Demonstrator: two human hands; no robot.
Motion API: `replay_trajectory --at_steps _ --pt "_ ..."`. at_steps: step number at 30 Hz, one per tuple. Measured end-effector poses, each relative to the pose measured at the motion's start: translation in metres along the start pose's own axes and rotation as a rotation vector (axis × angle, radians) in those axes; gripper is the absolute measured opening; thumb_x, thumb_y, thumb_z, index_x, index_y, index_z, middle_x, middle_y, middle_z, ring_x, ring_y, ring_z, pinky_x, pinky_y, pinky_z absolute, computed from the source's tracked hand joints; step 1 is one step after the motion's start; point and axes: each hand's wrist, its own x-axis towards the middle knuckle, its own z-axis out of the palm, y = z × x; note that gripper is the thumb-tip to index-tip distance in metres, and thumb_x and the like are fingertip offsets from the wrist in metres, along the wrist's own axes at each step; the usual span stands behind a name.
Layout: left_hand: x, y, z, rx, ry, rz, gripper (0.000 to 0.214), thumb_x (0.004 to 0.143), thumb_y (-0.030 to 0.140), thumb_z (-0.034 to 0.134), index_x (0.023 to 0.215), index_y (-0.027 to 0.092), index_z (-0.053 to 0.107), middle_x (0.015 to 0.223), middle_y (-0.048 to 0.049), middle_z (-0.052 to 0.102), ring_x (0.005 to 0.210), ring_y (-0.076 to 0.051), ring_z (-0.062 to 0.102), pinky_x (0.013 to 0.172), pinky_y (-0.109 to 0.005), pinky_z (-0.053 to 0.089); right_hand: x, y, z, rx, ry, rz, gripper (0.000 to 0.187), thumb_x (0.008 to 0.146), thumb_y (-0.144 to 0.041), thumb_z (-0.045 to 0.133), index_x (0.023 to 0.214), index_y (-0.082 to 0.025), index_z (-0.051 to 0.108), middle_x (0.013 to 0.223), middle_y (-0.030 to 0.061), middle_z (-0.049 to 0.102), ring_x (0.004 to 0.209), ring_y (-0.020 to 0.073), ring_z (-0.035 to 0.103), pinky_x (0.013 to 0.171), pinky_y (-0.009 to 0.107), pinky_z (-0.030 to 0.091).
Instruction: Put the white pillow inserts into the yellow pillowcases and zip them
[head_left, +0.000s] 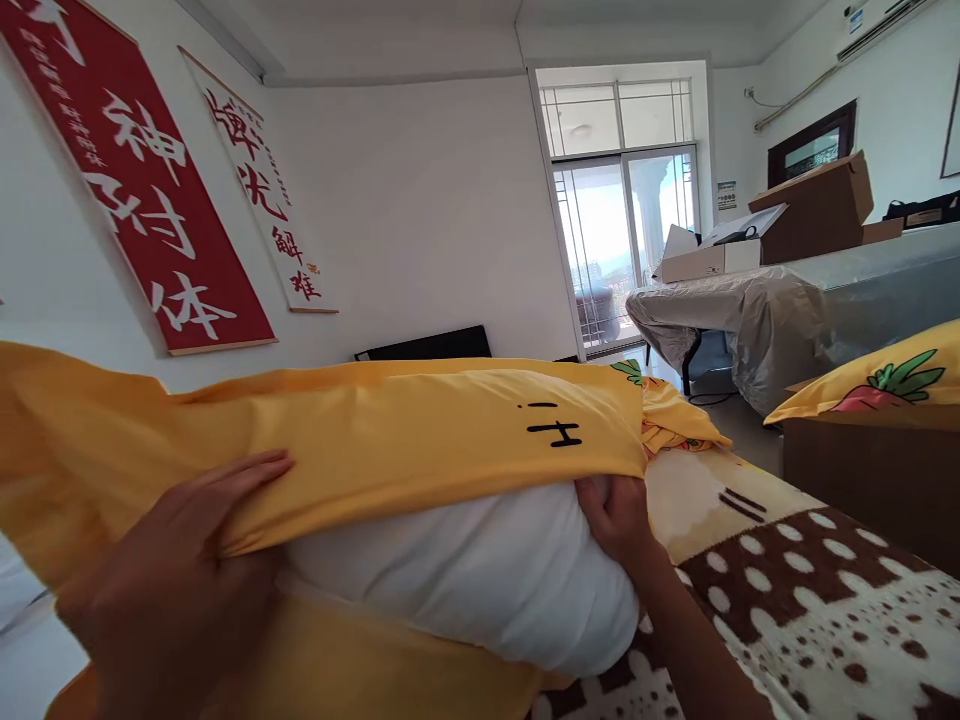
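Note:
A yellow pillowcase (420,430) with a black printed "Hi" stretches across the middle of the view. From its open side bulges a white pillow (480,575), partly covered by the yellow cloth. My left hand (180,570) grips the lower edge of the cloth at the left, thumb and fingers closed on it. At the right corner of the opening my right hand (619,515) is closed on the pillowcase edge, beside the white pillow. Its fingertips are hidden under the cloth.
Below lies a brown and cream patterned blanket (817,570). To the right, another yellow pillow (900,375) with a carrot print rests on a cardboard box (862,480). Behind it, a plastic-covered table (765,300) carries open boxes (814,210). A glass door (630,230) is at the back.

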Motion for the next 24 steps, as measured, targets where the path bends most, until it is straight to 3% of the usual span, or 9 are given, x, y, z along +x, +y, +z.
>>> replay_trajectory --at_steps 3,5,9,11,13,16,18,21,24 --pt "-0.019 -0.001 0.006 0.049 -0.104 -0.133 0.046 0.067 0.016 0.042 0.109 0.030 0.055 0.119 0.0046 0.059 0.109 -0.026 0.056 0.094 -0.046 0.046 -0.003 -0.011 0.008 -0.021 -0.090 0.032 0.036 0.085 -0.046 0.045 0.093 -0.016 0.062 0.087 0.0156 0.068 0.094 0.0296 0.061 0.083 0.042 0.050" --pt "-0.039 0.010 0.016 0.131 -0.121 -0.097 0.041 0.071 0.012 0.040 0.106 0.027 0.055 0.115 -0.0006 0.062 0.106 -0.027 0.058 0.087 -0.047 0.048 -0.007 -0.011 0.018 -0.072 -0.210 0.054 0.034 0.084 -0.047 0.046 0.085 -0.016 0.060 0.082 0.0154 0.067 0.086 0.0292 0.063 0.077 0.041 0.051" --pt "-0.084 0.064 0.033 0.058 -0.064 0.391 0.040 0.079 0.010 0.045 0.117 0.020 0.049 0.120 -0.0125 0.058 0.116 -0.027 0.051 0.094 -0.044 0.041 -0.013 -0.004 0.030 -0.135 -0.346 0.034 0.029 0.084 -0.043 0.047 0.089 -0.016 0.057 0.088 0.0137 0.066 0.088 0.0272 0.062 0.077 0.039 0.050" --pt "-0.100 0.101 0.039 -0.147 -0.155 0.727 0.038 0.080 0.006 0.042 0.113 0.020 0.053 0.113 -0.0072 0.062 0.115 -0.020 0.050 0.097 -0.034 0.038 -0.013 0.000 0.031 -0.134 -0.332 0.014 0.025 0.086 -0.040 0.046 0.093 -0.017 0.055 0.093 0.0123 0.065 0.090 0.0254 0.061 0.080 0.037 0.049" --pt "-0.106 0.135 0.048 -0.268 -0.341 0.880 0.027 0.084 0.013 0.044 0.107 0.021 0.055 0.107 -0.0044 0.064 0.107 -0.017 0.053 0.092 -0.030 0.040 -0.012 0.003 0.030 -0.131 -0.320 -0.001 0.023 0.086 -0.039 0.046 0.093 -0.018 0.054 0.093 0.0111 0.064 0.091 0.0245 0.060 0.080 0.036 0.048" --pt "-0.101 0.166 0.073 -0.318 -0.614 0.846 0.021 0.089 0.027 0.044 0.105 0.021 0.055 0.099 -0.0043 0.063 0.096 -0.019 0.055 0.081 -0.034 0.043 -0.011 0.007 0.028 -0.142 -0.319 -0.007 0.025 0.086 -0.040 0.046 0.094 -0.017 0.053 0.091 0.0115 0.063 0.089 0.0253 0.059 0.078 0.037 0.047" --pt "-0.096 0.172 0.093 -0.319 -0.707 0.740 0.020 0.089 0.028 0.043 0.101 0.021 0.057 0.096 -0.0041 0.062 0.095 -0.020 0.055 0.081 -0.037 0.042 -0.011 0.012 0.030 -0.158 -0.320 -0.003 0.027 0.086 -0.040 0.046 0.097 -0.016 0.053 0.091 0.0131 0.063 0.091 0.0268 0.059 0.078 0.039 0.047" --pt "-0.089 0.165 0.116 -0.423 -0.818 0.599 0.018 0.088 0.025 0.046 0.098 0.023 0.061 0.097 -0.0026 0.062 0.097 -0.018 0.055 0.083 -0.034 0.042 -0.010 0.025 0.033 -0.170 -0.332 0.005 0.031 0.087 -0.039 0.045 0.104 -0.014 0.052 0.101 0.0158 0.062 0.104 0.0282 0.056 0.086 0.041 0.045" --pt "-0.081 0.150 0.130 -0.571 -0.881 0.485 0.021 0.086 0.025 0.050 0.104 0.024 0.063 0.106 -0.0015 0.063 0.101 -0.015 0.056 0.090 -0.032 0.040 -0.008 0.042 0.035 -0.144 -0.455 0.036 0.036 0.090 -0.038 0.042 0.116 -0.015 0.049 0.113 0.0146 0.061 0.111 0.0253 0.053 0.092 0.040 0.043"
